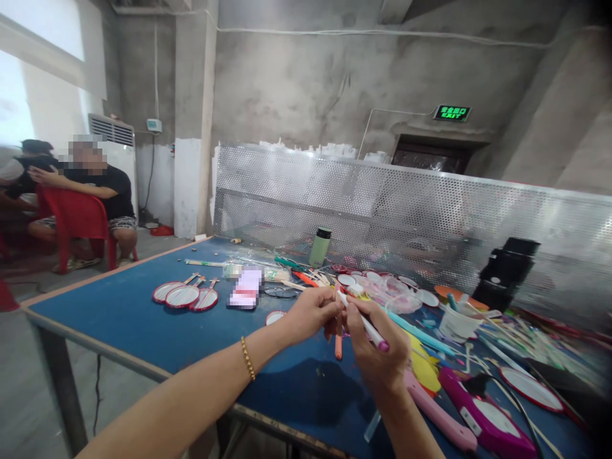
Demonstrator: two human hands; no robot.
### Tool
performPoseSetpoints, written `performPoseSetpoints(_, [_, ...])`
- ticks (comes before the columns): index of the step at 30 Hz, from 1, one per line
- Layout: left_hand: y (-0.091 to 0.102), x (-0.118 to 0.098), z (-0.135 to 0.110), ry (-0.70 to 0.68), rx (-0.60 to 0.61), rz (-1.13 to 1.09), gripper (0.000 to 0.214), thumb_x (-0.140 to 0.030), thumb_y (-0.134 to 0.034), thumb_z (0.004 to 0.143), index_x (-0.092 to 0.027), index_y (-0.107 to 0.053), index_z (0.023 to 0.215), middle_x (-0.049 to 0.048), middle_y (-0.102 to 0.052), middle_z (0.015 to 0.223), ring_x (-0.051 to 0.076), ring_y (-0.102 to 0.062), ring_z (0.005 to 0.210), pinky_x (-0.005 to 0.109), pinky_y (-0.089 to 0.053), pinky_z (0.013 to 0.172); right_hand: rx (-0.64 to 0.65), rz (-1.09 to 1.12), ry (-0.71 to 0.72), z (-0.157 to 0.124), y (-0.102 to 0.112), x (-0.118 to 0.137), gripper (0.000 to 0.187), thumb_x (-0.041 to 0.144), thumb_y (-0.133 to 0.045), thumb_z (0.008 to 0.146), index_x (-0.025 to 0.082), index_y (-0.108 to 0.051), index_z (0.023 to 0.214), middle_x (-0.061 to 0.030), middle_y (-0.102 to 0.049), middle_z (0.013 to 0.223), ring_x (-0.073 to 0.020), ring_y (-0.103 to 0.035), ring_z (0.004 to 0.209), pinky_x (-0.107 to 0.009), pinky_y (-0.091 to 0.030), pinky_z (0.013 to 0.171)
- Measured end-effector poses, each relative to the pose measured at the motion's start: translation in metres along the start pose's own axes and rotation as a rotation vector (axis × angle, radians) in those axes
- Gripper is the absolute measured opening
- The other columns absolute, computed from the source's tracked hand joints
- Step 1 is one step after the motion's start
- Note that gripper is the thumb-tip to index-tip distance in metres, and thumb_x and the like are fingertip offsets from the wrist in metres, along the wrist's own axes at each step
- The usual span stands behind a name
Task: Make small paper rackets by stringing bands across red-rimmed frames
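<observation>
Over the table's near edge my right hand [375, 344] is closed around a white marker pen [373, 333] with a purple end, slanting up to the left. Its upper end meets the fingers of my left hand [313, 313], which are pinched together. What they hold is mostly hidden; an orange stick-like piece [338, 347] shows just below them. Left of my left hand lies a white disc with a red rim [275, 317], partly covered by the wrist. A phone [245, 288] and a pair of glasses [282, 292] lie beyond that wrist.
Three red-rimmed round paddles [182, 296] lie on the blue table [119, 331]. Behind are a green bottle [320, 247] and a perforated metal screen [306, 191]. At right are a white cup [458, 325], a pink curved handle [442, 411] and a purple device [488, 414]. People sit far left.
</observation>
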State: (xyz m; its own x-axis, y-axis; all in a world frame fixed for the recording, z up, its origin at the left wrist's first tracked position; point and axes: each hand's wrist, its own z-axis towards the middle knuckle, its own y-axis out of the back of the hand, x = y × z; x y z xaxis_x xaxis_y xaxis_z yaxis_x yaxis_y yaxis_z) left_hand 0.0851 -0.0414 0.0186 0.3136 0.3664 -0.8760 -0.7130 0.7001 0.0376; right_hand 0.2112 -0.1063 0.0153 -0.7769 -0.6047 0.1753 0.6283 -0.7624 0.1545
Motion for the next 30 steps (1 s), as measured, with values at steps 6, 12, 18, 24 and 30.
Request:
performPoseSetpoints(6, [0.0006, -0.0006, -0.0001, -0.006, -0.001, 0.012, 0.043, -0.057, -0.059, 0.081, -0.015, -0.051, 0.072, 0.0008, -0.057, 0.054, 0.01, -0.052, 0.044, 0.021, -0.042, 0.041, -0.002, 0.005, -0.048, -0.0026, -0.0008, -0.0042, 0.009, 0.019, -0.061, 0.088, 0.018, -0.069, 0.092, -0.0014, -0.072, 0.081, -0.0127, -0.068, 0.069, -0.023, -0.052, 0.067])
performPoseSetpoints(12, [0.0008, 0.0018, 0.0008, 0.0, 0.008, -0.009, 0.045, -0.058, -0.06, 0.08, -0.015, -0.051, 0.072, 0.0007, -0.057, 0.055, 0.01, -0.052, 0.044, 0.021, -0.043, 0.041, -0.006, -0.006, -0.071, -0.0027, 0.0009, -0.0024, 0.01, 0.021, -0.06, 0.089, 0.02, -0.07, 0.091, -0.0007, -0.072, 0.078, -0.0133, -0.067, 0.064, -0.024, -0.052, 0.063])
performPoseSetpoints(18, [0.0006, 0.0026, 0.0007, 0.006, 0.007, -0.037, 0.045, -0.058, -0.061, 0.081, -0.014, -0.053, 0.077, 0.0012, -0.058, 0.058, 0.01, -0.053, 0.045, 0.02, -0.043, 0.042, -0.039, -0.024, -0.067, -0.0016, 0.001, -0.0032, 0.01, 0.024, -0.06, 0.089, 0.02, -0.07, 0.09, -0.0032, -0.073, 0.082, -0.016, -0.068, 0.067, -0.027, -0.054, 0.065])
performPoseSetpoints(24, [0.001, 0.0015, 0.0005, -0.008, 0.003, -0.008, 0.044, -0.058, -0.06, 0.081, -0.015, -0.05, 0.072, 0.0007, -0.057, 0.054, 0.01, -0.052, 0.044, 0.02, -0.042, 0.042, -0.004, -0.004, -0.041, -0.0013, -0.0007, -0.0008, 0.009, 0.02, -0.06, 0.089, 0.019, -0.069, 0.091, -0.0027, -0.073, 0.08, -0.0154, -0.068, 0.067, -0.026, -0.053, 0.064])
performPoseSetpoints(30, [0.0004, 0.0011, 0.0, -0.013, -0.006, -0.009, 0.043, -0.056, -0.059, 0.082, -0.015, -0.05, 0.073, 0.0001, -0.057, 0.054, 0.01, -0.052, 0.044, 0.021, -0.042, 0.041, -0.003, -0.017, -0.013, -0.0011, -0.0007, 0.0002, 0.009, 0.019, -0.06, 0.089, 0.018, -0.069, 0.09, -0.0016, -0.072, 0.077, -0.014, -0.067, 0.065, -0.025, -0.052, 0.064])
